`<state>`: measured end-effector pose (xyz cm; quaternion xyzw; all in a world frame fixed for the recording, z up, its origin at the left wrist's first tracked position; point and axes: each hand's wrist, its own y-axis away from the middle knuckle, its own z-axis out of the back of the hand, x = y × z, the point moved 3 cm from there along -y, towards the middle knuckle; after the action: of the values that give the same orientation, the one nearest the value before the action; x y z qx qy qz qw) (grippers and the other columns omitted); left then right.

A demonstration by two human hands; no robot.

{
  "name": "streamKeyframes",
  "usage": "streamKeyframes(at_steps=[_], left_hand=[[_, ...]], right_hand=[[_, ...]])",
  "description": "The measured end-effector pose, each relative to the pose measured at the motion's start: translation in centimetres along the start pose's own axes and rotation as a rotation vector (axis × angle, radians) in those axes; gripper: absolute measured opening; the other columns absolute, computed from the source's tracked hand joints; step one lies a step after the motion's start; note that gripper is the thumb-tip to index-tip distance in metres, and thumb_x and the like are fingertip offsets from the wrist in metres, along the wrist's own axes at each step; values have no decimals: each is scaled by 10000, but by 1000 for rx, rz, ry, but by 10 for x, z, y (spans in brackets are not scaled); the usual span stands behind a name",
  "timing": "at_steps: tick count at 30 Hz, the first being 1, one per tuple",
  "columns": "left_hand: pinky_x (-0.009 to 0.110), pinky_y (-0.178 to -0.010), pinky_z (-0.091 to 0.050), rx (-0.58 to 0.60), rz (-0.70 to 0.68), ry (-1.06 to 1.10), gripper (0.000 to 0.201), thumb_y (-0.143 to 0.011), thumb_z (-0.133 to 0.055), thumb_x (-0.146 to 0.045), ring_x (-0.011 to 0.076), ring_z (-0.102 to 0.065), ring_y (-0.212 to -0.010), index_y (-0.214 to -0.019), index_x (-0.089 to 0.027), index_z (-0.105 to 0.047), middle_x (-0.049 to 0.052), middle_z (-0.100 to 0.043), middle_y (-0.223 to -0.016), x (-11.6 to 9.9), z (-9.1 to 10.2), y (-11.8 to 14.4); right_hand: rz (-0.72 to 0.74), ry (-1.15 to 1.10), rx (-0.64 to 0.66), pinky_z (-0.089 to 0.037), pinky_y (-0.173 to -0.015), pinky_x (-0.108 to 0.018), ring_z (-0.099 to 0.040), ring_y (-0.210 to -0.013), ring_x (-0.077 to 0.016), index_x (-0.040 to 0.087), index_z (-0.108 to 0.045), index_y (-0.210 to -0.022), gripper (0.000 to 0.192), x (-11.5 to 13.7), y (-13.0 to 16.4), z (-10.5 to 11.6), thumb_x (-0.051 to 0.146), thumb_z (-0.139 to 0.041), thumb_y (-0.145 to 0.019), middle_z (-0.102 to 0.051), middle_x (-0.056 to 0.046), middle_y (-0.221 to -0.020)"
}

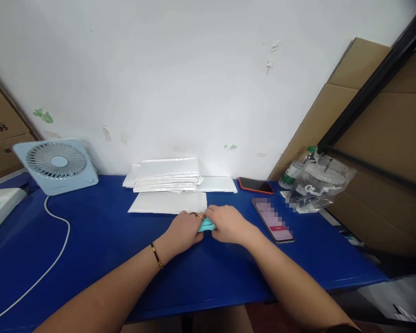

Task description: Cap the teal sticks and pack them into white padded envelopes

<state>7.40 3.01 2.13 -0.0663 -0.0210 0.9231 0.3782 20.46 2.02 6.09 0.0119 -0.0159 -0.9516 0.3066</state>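
Between my two hands, over the front middle of the blue table, is a small turquoise folded item [206, 225]; its exact kind is mostly hidden by my fingers. My left hand [184, 230] grips its left end, thumb toward me, with a ring and a bracelet showing. On its right end, my right hand [229, 224] is closed with fingers curled over the top. Just beyond my hands lies a single flat white padded envelope [168, 202], and behind that rests a stack of similar white envelopes [168, 173].
A light blue fan [57, 164] with a white cable stands at the left on the blue table [107, 240]. To the right lie a lit phone [272, 219] and a red-edged phone [255, 185]. Behind them are a bottle [293, 171] and a bagged cup [321, 182].
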Motion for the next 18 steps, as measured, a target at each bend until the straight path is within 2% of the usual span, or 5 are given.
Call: streamKeyframes(at_steps=[3,6,9,13,18], left_hand=[[344,-726,-415,-33,46,105,142,-806,-465,-218,197,-563,-685,-930,-152,-482,46,-596,-770,0,4,-2],[294,-625,-404,-101,102,324,95,-817,-459,-241,175,-529,-643,-889,-180,-448,13,-551,-715,3,9,-1],[259,-558,-383,-227,121,606,58,-841,-416,-254,136,-484,-591,-852,-197,-421,-15,-508,-691,7,15,-1],[260,-622,-427,-354,79,873,138,-872,-380,-286,122,-513,-628,-809,-187,-452,-15,-532,-688,11,12,-1],[262,-635,-456,-212,53,1049,218,-825,-443,-263,128,-551,-634,-647,-154,-507,15,-576,-636,12,-10,-5]], right_hand=[[8,-89,-77,-404,-633,-297,-587,-791,-219,195,-552,-1045,396,-11,5,36,229,-622,-657,-613,-55,-944],[57,-336,-142,-420,-693,-296,-575,-870,-217,226,-542,-1142,573,-21,8,67,397,-718,-623,-617,-46,-991],[60,-620,-318,-430,-706,-279,-570,-872,-184,214,-589,-1074,404,-22,3,83,463,-607,-757,-621,-47,-985],[76,-721,-577,-428,-743,-272,-560,-843,-148,195,-614,-957,289,3,-9,79,374,-390,-915,-608,-40,-902],[70,-810,-606,-442,-766,-283,-556,-836,-151,194,-582,-900,241,29,-18,43,306,-369,-915,-583,-38,-880]])
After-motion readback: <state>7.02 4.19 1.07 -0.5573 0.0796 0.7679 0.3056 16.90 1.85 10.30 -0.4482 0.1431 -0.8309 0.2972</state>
